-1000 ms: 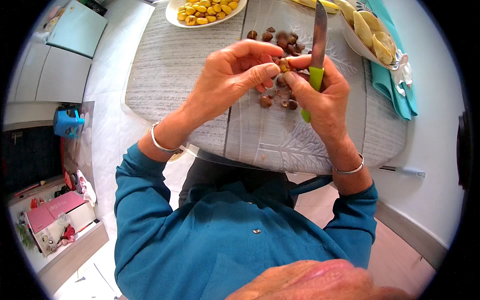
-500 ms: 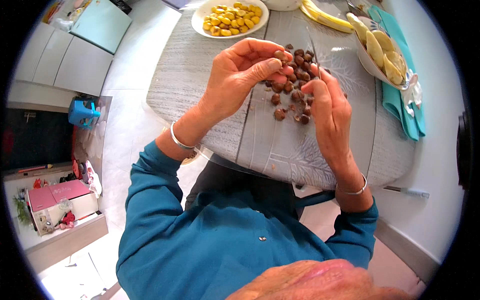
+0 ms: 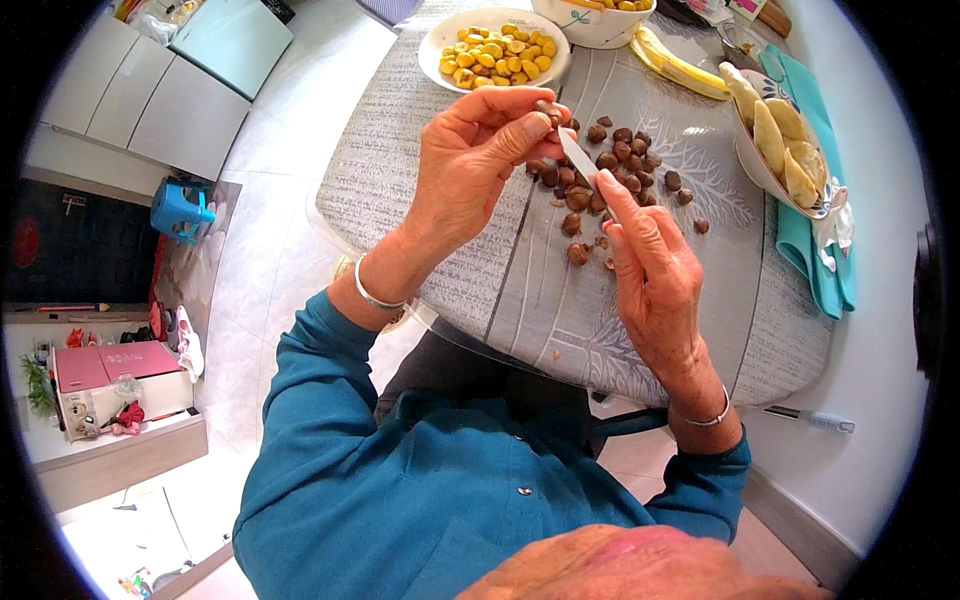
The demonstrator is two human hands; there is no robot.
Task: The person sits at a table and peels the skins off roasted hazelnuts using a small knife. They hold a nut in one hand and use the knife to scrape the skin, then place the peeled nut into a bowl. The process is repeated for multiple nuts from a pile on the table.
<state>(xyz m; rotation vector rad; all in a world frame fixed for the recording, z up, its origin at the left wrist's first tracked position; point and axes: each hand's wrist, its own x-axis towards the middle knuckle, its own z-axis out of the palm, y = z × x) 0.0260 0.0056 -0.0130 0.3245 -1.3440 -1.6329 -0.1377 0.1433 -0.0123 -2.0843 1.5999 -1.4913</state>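
Observation:
Pinched between the thumb and fingers of my left hand (image 3: pixel 480 150) is a brown chestnut (image 3: pixel 547 112), raised above the table. My right hand (image 3: pixel 655 270) grips a small knife (image 3: pixel 577 156); its handle is mostly hidden in my fingers. The blade points up and left, its tip at or very near the chestnut; whether it cuts in I cannot tell. Beneath and beyond my hands, loose brown chestnuts (image 3: pixel 577 198) lie scattered on the table (image 3: pixel 450 270), with a few small bits of shell among them.
A white plate of peeled yellow chestnuts (image 3: pixel 428 62) stands at the far left of the table. Beyond it is a white bowl (image 3: pixel 590 28). Banana peel (image 3: pixel 675 70) lies right of that. A bowl of dumpling-shaped food (image 3: pixel 765 140) rests by a teal cloth (image 3: pixel 800 250) along the wall.
The knife has swung from upright down toward the left, bringing its blade to the chestnut. My left hand still holds the chestnut. The whole view has shifted slightly.

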